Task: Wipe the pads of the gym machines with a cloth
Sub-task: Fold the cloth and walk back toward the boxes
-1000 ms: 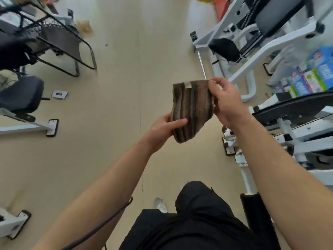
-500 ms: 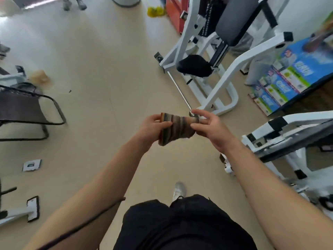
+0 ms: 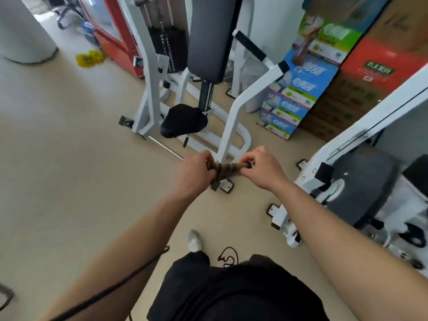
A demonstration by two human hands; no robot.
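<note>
You hold the brown striped cloth in the middle of the frame. Your left hand and right hand each close tight fingers on one end. The black seat pad and tall grey back pad sit above, untouched. Twisted this small, the cloth may miss spots.

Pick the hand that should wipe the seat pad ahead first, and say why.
Left, marginally: left hand and seat pad both sit left of the right hand. Both hands hold the cloth.
</note>
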